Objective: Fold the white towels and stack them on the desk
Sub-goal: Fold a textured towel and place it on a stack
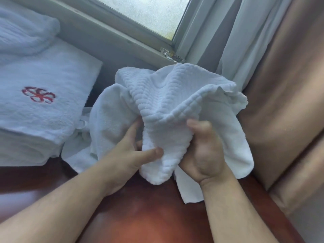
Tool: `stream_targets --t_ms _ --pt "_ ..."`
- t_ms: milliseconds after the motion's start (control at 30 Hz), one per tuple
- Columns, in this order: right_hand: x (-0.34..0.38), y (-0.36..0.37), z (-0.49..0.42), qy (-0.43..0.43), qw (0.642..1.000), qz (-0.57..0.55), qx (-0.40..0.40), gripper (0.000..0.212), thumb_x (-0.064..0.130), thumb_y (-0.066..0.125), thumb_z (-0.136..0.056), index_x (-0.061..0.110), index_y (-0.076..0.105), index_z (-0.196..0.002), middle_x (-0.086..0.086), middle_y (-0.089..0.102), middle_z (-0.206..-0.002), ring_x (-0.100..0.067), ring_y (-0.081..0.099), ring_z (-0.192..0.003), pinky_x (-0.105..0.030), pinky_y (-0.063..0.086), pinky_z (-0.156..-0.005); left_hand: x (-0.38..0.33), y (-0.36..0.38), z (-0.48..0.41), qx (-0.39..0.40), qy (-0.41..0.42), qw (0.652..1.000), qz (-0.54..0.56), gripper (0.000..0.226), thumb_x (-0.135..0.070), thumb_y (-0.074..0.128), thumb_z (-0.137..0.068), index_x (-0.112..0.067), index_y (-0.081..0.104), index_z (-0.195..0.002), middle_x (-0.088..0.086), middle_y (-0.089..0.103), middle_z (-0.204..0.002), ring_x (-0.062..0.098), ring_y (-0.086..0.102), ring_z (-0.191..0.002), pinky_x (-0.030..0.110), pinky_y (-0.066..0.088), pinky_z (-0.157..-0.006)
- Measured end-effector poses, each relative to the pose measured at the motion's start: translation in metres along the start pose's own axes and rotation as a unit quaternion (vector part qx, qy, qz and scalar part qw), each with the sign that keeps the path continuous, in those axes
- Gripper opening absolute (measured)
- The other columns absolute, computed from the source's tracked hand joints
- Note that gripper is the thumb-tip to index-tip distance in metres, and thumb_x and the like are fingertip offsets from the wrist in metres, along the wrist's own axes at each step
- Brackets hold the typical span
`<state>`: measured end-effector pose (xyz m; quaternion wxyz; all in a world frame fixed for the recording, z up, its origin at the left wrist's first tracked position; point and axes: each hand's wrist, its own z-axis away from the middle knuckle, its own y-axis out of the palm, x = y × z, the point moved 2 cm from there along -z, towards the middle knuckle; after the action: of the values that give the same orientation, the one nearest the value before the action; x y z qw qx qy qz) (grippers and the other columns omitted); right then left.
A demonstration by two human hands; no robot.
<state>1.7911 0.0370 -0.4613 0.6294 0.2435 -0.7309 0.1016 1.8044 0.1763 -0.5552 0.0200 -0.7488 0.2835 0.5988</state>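
Observation:
A crumpled white ribbed towel [168, 102] is bunched up above the reddish-brown desk [140, 216], in the middle of the view. My left hand [128, 153] pinches a hanging fold of it between thumb and fingers. My right hand [203, 151] grips the same towel from the right, fingers buried in the cloth. Part of the towel drapes down past my right wrist. To the left lies a stack of folded white towels [43, 102]; the top one bears a red flower emblem [39, 94].
Another rumpled white towel [22, 30] sits on the stack at the far left. A window sill and frame [122, 27] run behind the desk. White curtain [233, 41] and tan drape [284, 85] hang on the right, close to the towel.

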Motion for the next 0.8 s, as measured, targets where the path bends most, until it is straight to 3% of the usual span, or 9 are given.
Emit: stream_targets --t_ms 67,133,333,467,533,600,633,700,800 --pt "0.008 -0.004 -0.005 -0.028 0.998 -0.012 -0.064 0.067 0.053 0.044 -0.099 0.003 0.051 -0.142 -0.022 0.057 -0.141 -0.037 0.053 -0.133 -0.059 0.04 -0.113 -0.002 -0.004 -0.001 -0.015 0.019 1.0 -0.014 0.068 -0.011 0.072 -0.089 -0.042 0.046 -0.143 -0.001 0.065 -0.134 0.022 0.063 -0.123 0.038 0.053 -0.1" --pt "0.021 -0.019 -0.015 -0.056 0.987 -0.041 -0.148 0.07 0.065 0.042 -0.097 0.014 0.053 -0.144 -0.013 0.062 -0.139 -0.031 0.058 -0.13 -0.051 0.042 -0.113 -0.003 -0.007 0.0 -0.023 0.024 0.999 -0.021 0.067 -0.005 0.062 -0.086 -0.045 0.052 -0.139 -0.003 0.067 -0.132 0.02 0.064 -0.121 0.029 0.055 -0.095" --pt "0.056 -0.074 -0.07 0.007 0.942 -0.03 -0.334 0.078 0.073 0.046 -0.093 0.01 0.057 -0.139 -0.018 0.067 -0.13 -0.036 0.065 -0.119 -0.055 0.047 -0.107 -0.009 -0.003 0.002 -0.048 0.018 0.997 -0.064 0.067 -0.008 0.052 -0.074 -0.044 0.063 -0.131 -0.009 0.07 -0.126 0.014 0.064 -0.12 0.038 0.047 -0.102" --pt "0.036 -0.106 -0.088 0.05 0.884 0.172 -0.431 0.052 0.047 0.069 -0.093 0.008 0.063 -0.127 -0.012 0.074 -0.11 -0.029 0.073 -0.098 -0.048 0.059 -0.091 -0.009 -0.004 0.002 -0.055 0.016 0.995 -0.077 0.065 -0.01 0.053 -0.078 -0.043 0.063 -0.132 -0.014 0.065 -0.133 0.009 0.059 -0.126 0.036 0.045 -0.105" --pt "0.023 -0.111 -0.089 0.084 0.82 0.338 -0.455 0.048 0.045 0.064 -0.094 0.008 0.064 -0.125 -0.008 0.072 -0.109 -0.028 0.07 -0.095 -0.044 0.058 -0.091 -0.008 0.0 0.003 -0.073 0.019 0.992 -0.096 0.063 -0.009 0.055 -0.083 -0.05 0.061 -0.13 -0.022 0.063 -0.134 0.0 0.057 -0.126 0.022 0.047 -0.1" --pt "0.025 -0.109 -0.093 0.118 0.786 0.426 -0.433 0.048 0.046 0.057 -0.098 0.006 0.064 -0.124 -0.011 0.069 -0.115 -0.032 0.066 -0.104 -0.038 0.054 -0.091 -0.016 0.01 0.002 -0.095 0.011 0.99 -0.107 0.065 -0.002 0.056 -0.091 -0.059 0.063 -0.121 -0.031 0.063 -0.128 -0.008 0.057 -0.12 0.007 0.047 -0.09" --pt "0.033 -0.106 -0.097 0.129 0.772 0.461 -0.418 0.047 0.043 0.054 -0.1 0.003 0.063 -0.122 -0.014 0.067 -0.117 -0.034 0.064 -0.108 -0.034 0.051 -0.086 -0.022 0.014 -0.002 -0.104 0.005 0.987 -0.123 0.069 0.002 0.055 -0.092 -0.062 0.064 -0.117 -0.031 0.065 -0.123 -0.008 0.06 -0.116 0.008 0.049 -0.087" --pt "0.063 -0.1 -0.108 0.092 0.751 0.499 -0.422 0.038 0.031 0.048 -0.104 0.0 0.062 -0.12 -0.019 0.065 -0.123 -0.035 0.061 -0.112 -0.029 0.04 -0.078 -0.041 0.023 -0.018 -0.124 -0.002 0.978 -0.166 0.067 0.003 0.052 -0.09 -0.056 0.064 -0.121 -0.02 0.072 -0.114 0.005 0.069 -0.106 0.026 0.058 -0.088" --pt "0.128 -0.083 -0.11 -0.09 0.761 0.45 -0.459 0.028 0.023 0.049 -0.104 0.004 0.064 -0.116 -0.013 0.068 -0.114 -0.032 0.063 -0.111 -0.027 0.041 -0.08 -0.094 0.042 -0.048 -0.163 0.028 0.971 -0.17 0.062 -0.009 0.053 -0.083 -0.05 0.06 -0.128 -0.001 0.075 -0.111 0.029 0.071 -0.101 0.051 0.057 -0.092"
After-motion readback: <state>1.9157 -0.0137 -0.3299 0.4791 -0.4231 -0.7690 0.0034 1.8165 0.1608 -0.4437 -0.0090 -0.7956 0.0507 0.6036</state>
